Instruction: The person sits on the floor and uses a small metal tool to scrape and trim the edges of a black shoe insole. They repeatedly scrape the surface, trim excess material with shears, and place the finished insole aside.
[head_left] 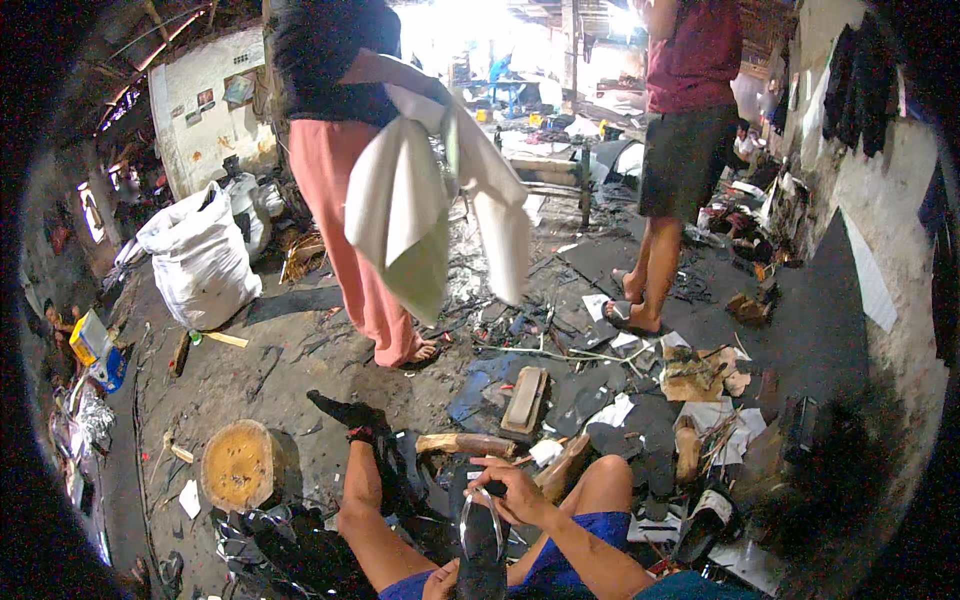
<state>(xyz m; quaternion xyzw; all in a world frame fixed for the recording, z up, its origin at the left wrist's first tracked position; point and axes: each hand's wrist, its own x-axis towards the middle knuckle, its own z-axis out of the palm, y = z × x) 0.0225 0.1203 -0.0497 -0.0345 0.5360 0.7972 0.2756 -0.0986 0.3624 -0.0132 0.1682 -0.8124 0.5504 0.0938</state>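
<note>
A dark sandal (484, 572) with pale, shiny straps is held lengthwise between my bare knees, its far end pointing away from me. My left hand (440, 582) is closed on the side of the sole near the lower edge, partly cut off by the frame. Over the far end of the straps bends my right hand (512, 492), its fingers curled at the strap and one finger stretched to the left. Just beyond lies a wooden piece (462, 444), and another wooden piece (564, 468) leans beside my right knee.
A round wooden block (238, 466) stands at left, near a pile of dark pieces (290, 548). Farther off are a white sack (200, 262), a person holding pale sheets (400, 210) and another person in shorts (684, 160). A dark bottle (708, 515) and scraps lie at right.
</note>
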